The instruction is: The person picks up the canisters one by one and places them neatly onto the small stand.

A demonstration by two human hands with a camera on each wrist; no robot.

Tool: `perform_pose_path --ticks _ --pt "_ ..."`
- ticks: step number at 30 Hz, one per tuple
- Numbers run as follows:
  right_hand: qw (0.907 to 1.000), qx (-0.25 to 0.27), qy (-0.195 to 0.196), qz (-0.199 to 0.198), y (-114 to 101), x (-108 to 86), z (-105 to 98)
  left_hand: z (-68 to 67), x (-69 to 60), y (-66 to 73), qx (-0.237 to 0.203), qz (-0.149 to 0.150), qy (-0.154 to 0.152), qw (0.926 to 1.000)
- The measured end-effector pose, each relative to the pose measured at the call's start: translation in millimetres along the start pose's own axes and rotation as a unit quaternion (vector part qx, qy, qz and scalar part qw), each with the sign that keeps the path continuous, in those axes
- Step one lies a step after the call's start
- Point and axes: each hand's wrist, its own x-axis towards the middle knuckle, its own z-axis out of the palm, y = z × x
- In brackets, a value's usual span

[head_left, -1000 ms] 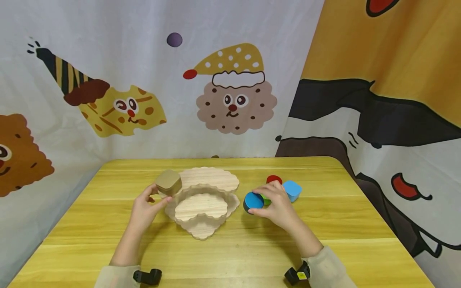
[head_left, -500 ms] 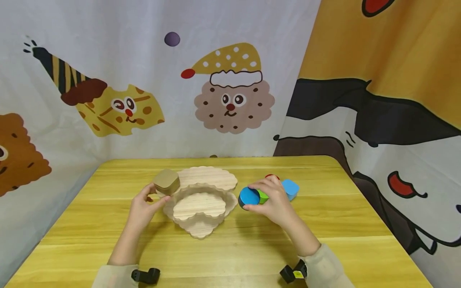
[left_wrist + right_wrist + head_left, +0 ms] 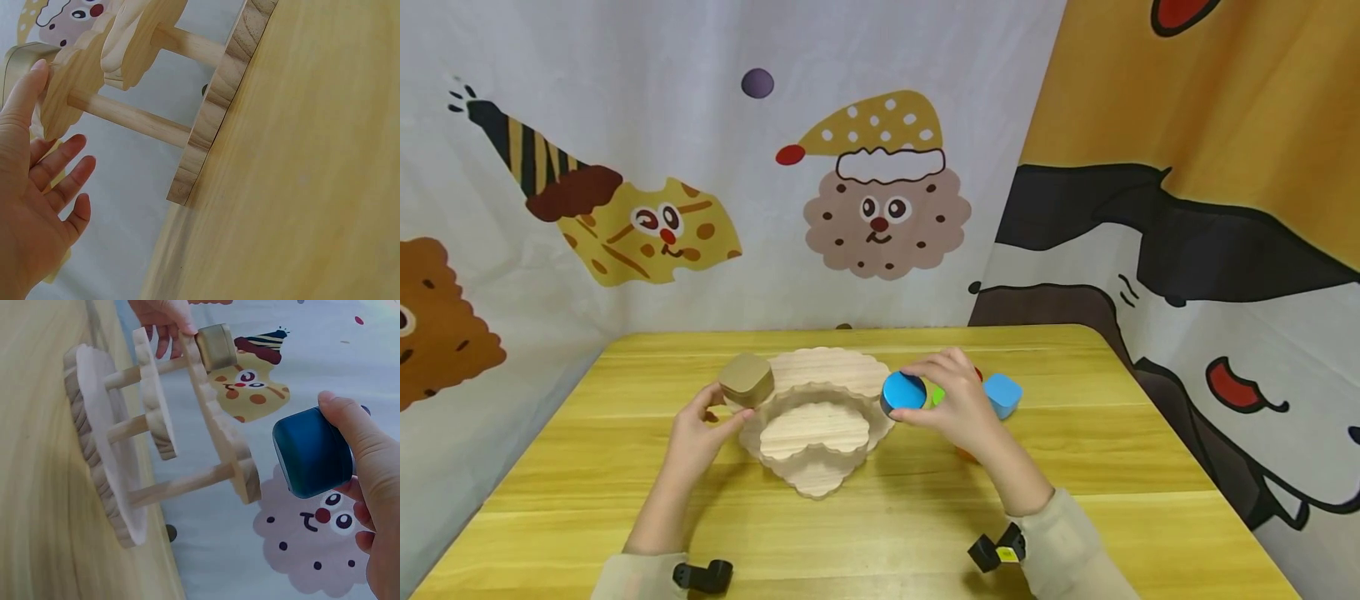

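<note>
My left hand (image 3: 700,429) pinches a gold rounded block (image 3: 747,377) between thumb and forefinger at the left end of the wooden stand's top tier. In the left wrist view, my left thumb (image 3: 31,87) reaches the block's edge, while the other fingers curl loosely below. My right hand (image 3: 961,404) holds a blue rounded block (image 3: 903,392) in the air, just off the stand's right end. The right wrist view shows this block (image 3: 314,453) dark blue, apart from the wood. The pale wooden stand (image 3: 816,429) has scalloped tiers joined by round posts.
A light blue block (image 3: 1002,395) stands right of my right hand. Partly hidden behind that hand are green (image 3: 937,395), red (image 3: 978,374) and orange (image 3: 966,455) pieces. The yellow wooden table (image 3: 880,533) backs onto a printed cartoon curtain (image 3: 700,83).
My right hand has moved left and a little away from me with the blue block, nearing the stand's right end. An orange piece now shows below the forearm. My left hand stays put.
</note>
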Motion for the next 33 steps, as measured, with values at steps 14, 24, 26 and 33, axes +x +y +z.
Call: perform_pose_path --ticks 14,24,26,33 --pt "0.9991 0.029 -0.009 -0.029 -12 23.9 12 0.4 -1.3 -0.4 -0.003 -0.002 -0.005 1.0000" --pt "0.9985 0.044 -0.012 -0.030 -20 41.4 24 -0.7 -2.1 6.7 -0.004 -0.001 -0.003 1.0000" --pt "0.9986 0.045 -0.015 -0.024 -22 45.9 27 -0.6 -1.9 6.9 -0.005 -0.001 -0.002 1.0000" --pt "0.9987 0.039 -0.032 -0.008 -28 61.5 37 0.2 -0.6 0.4 -0.008 -0.001 -0.001 1.0000"
